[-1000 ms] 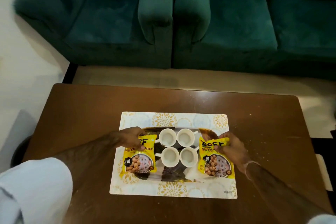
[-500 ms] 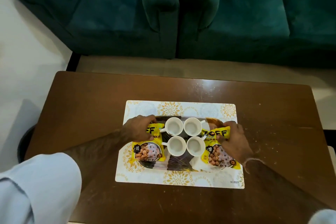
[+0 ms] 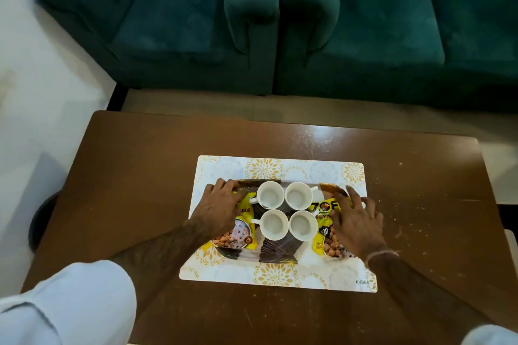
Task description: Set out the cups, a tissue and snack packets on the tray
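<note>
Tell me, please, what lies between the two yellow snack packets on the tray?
Four white cups in a two-by-two cluster sit between the left packet and right packet, in the head view.

left hand (image 3: 221,209): palm down, fingers spread and slightly curled, laid flat, not clenched
right hand (image 3: 356,218): palm down, fingers splayed forward, laid flat, not pinching
left arm: bare forearm runs in from lower left, light sleeve pushed up to the elbow
right arm: bare forearm from lower right, thin band at the wrist, sleeve edge at frame corner
symmetry: hands level, well apart
</note>
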A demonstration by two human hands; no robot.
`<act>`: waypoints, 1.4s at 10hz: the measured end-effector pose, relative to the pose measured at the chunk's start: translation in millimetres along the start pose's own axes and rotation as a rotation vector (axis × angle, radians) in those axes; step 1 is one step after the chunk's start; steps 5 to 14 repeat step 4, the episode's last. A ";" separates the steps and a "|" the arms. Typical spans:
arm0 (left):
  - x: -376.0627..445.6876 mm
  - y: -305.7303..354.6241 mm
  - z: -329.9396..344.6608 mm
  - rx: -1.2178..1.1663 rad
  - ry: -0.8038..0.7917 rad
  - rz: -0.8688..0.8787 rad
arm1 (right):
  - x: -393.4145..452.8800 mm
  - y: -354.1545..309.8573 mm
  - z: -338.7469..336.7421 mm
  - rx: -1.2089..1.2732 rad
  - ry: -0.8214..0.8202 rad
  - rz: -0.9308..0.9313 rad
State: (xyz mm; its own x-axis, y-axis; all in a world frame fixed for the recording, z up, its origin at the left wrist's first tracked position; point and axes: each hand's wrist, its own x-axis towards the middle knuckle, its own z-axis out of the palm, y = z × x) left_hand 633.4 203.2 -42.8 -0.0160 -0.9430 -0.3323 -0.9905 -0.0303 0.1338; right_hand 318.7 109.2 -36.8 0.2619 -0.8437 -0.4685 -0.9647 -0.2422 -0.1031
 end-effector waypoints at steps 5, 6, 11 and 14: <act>-4.2 6.2 -47.6 -0.097 -0.233 -0.075 | -1.5 -9.4 -67.1 0.019 -0.086 -0.065; -4.2 6.2 -47.6 -0.097 -0.233 -0.075 | -1.5 -9.4 -67.1 0.019 -0.086 -0.065; -4.2 6.2 -47.6 -0.097 -0.233 -0.075 | -1.5 -9.4 -67.1 0.019 -0.086 -0.065; -4.2 6.2 -47.6 -0.097 -0.233 -0.075 | -1.5 -9.4 -67.1 0.019 -0.086 -0.065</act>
